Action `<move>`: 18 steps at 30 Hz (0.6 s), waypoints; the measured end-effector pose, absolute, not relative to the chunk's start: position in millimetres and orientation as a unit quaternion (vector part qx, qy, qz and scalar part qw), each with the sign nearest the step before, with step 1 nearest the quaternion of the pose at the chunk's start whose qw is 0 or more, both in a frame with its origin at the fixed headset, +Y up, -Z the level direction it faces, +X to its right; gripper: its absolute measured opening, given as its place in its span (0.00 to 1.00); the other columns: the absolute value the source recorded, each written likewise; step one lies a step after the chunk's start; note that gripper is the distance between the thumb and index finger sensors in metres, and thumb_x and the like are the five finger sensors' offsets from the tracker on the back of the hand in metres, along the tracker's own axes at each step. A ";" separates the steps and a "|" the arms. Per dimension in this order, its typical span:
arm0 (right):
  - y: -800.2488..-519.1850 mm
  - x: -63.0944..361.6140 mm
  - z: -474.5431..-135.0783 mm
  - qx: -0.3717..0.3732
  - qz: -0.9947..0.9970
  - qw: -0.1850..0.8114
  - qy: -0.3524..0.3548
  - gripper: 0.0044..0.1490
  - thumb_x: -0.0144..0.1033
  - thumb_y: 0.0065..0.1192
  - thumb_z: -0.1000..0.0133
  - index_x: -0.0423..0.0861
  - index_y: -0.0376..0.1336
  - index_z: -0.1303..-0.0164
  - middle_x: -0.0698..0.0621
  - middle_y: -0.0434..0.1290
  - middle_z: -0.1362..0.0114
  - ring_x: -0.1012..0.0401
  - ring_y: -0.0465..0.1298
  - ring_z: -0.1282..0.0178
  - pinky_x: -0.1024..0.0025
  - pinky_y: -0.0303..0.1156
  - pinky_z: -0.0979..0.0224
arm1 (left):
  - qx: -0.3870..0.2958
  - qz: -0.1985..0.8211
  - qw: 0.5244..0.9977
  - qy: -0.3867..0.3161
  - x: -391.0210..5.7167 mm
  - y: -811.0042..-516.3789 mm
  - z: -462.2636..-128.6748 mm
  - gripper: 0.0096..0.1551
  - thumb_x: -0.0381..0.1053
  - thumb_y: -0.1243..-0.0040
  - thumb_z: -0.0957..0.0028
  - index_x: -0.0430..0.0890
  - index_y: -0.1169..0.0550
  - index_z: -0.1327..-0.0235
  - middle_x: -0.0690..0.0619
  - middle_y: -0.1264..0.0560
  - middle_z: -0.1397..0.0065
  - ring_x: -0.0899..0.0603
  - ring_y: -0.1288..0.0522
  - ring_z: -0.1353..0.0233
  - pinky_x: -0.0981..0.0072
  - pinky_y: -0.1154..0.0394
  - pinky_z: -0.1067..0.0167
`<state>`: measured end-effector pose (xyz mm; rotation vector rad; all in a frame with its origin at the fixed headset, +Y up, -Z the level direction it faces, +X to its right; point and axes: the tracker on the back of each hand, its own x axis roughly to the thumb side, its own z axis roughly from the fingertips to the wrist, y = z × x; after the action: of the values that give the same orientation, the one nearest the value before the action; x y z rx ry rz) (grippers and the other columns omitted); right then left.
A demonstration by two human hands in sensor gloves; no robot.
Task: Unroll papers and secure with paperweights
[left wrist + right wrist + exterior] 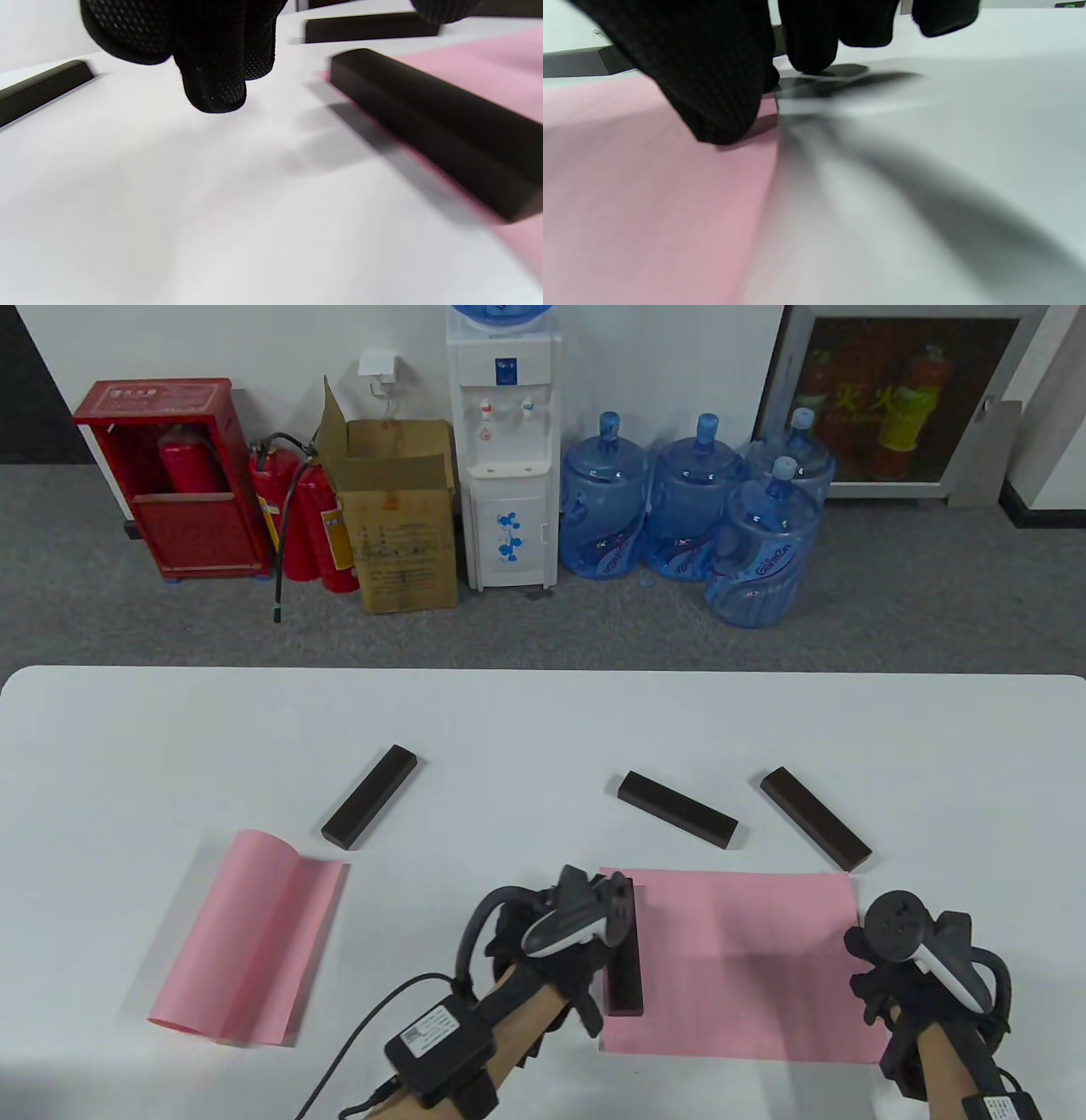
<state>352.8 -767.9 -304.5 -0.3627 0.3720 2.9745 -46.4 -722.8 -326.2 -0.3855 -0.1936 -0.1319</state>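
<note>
Paperweights are the matter in hand: one dark bar [626, 959] already lies along the left edge of the flattened pink sheet [747, 967] at lower centre-right of the table view, and the left hand [551, 950] sits just beside it. In the left wrist view its fingers [216, 63] hang clear of the bar, grasping nothing, so I judge that weight as placed and let go. The right hand [899, 976] rests at the sheet's right edge, lower right of the frame; the right wrist view shows a fingertip [721, 110] pressing down on the pink corner, holding the paper flat and gripping no object.

My reading is that the right edge wants a weight next. Two spare bars lie just above the sheet, one at centre [677, 808] and one towards the upper right of the table [816, 819]; the latter is nearest (a short reach for the right hand, though the corner may curl once released).

A second pink paper [246, 937], still partly rolled, lies at lower left with a fourth bar [370, 796] just above it.

Legible writing is scarce: "GasGn" or similar on the front water jug [764, 551]; Chinese characters on the poster at upper right are too blurred to read.
</note>
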 end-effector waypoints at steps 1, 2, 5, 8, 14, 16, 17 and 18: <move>-767.9 352.8 -304.4 -0.120 0.983 0.061 0.123 0.36 0.40 0.78 0.56 0.55 0.68 0.35 0.48 0.58 0.18 0.45 0.55 0.15 0.37 0.54 0.20 | -0.182 -0.051 0.978 -0.092 -60.9 -722.3 -325.4 0.43 0.72 0.54 0.48 0.69 0.53 0.21 0.41 0.31 0.20 0.38 0.20 0.35 0.42 0.28 0.37; -768.0 353.1 -304.4 -0.120 0.983 0.062 0.123 0.36 0.40 0.77 0.56 0.55 0.68 0.35 0.48 0.58 0.18 0.45 0.55 0.15 0.37 0.54 0.19 | -0.164 -0.029 0.982 -0.089 -81.7 -723.6 -323.9 0.43 0.71 0.54 0.48 0.69 0.53 0.20 0.41 0.32 0.19 0.37 0.21 0.33 0.41 0.29 0.36; -768.3 353.9 -303.8 -0.122 0.982 0.069 0.124 0.36 0.40 0.77 0.56 0.55 0.68 0.35 0.48 0.58 0.18 0.45 0.55 0.15 0.37 0.54 0.20 | -0.086 0.036 0.990 -0.102 -138.8 -734.5 -320.0 0.42 0.70 0.53 0.48 0.69 0.50 0.20 0.43 0.32 0.18 0.35 0.24 0.29 0.38 0.31 0.34; -768.2 353.8 -303.8 -0.123 0.982 0.071 0.125 0.36 0.40 0.77 0.56 0.55 0.68 0.35 0.48 0.58 0.18 0.45 0.56 0.15 0.37 0.54 0.20 | -0.068 0.074 0.992 -0.076 -175.8 -746.9 -318.9 0.42 0.70 0.53 0.48 0.68 0.49 0.20 0.42 0.34 0.17 0.34 0.25 0.27 0.36 0.32 0.33; -765.6 352.6 -307.9 -0.130 0.978 0.069 0.148 0.35 0.40 0.75 0.55 0.54 0.68 0.34 0.48 0.57 0.18 0.44 0.55 0.15 0.37 0.54 0.20 | -0.103 0.083 0.989 -0.061 -195.4 -756.4 -320.4 0.41 0.70 0.53 0.48 0.68 0.48 0.20 0.42 0.34 0.17 0.33 0.25 0.27 0.37 0.32 0.33; -763.5 351.7 -310.9 -0.137 0.971 0.075 0.179 0.36 0.39 0.74 0.54 0.53 0.66 0.32 0.48 0.55 0.17 0.44 0.53 0.15 0.37 0.52 0.19 | -0.114 0.071 0.989 -0.064 -193.8 -757.8 -319.9 0.41 0.70 0.53 0.48 0.68 0.48 0.20 0.42 0.34 0.17 0.34 0.25 0.27 0.37 0.32 0.33; -761.5 350.4 -312.7 -0.140 0.969 0.075 0.191 0.37 0.40 0.74 0.53 0.53 0.66 0.31 0.47 0.54 0.17 0.44 0.53 0.15 0.37 0.52 0.19 | -0.117 0.069 0.989 -0.066 -192.8 -758.8 -319.2 0.41 0.70 0.53 0.48 0.68 0.48 0.20 0.42 0.34 0.17 0.34 0.25 0.27 0.37 0.32 0.33; -758.7 349.3 -315.1 -0.144 0.967 0.073 0.199 0.37 0.40 0.74 0.53 0.52 0.66 0.30 0.47 0.55 0.17 0.43 0.53 0.15 0.37 0.52 0.19 | -0.118 0.068 0.988 -0.067 -192.5 -760.2 -318.9 0.41 0.70 0.53 0.48 0.68 0.48 0.20 0.42 0.34 0.17 0.34 0.25 0.28 0.37 0.32 0.33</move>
<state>349.3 -758.7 -315.1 -0.4328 0.5980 2.9032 -192.5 -760.2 -318.9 -0.2374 -0.1353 0.1373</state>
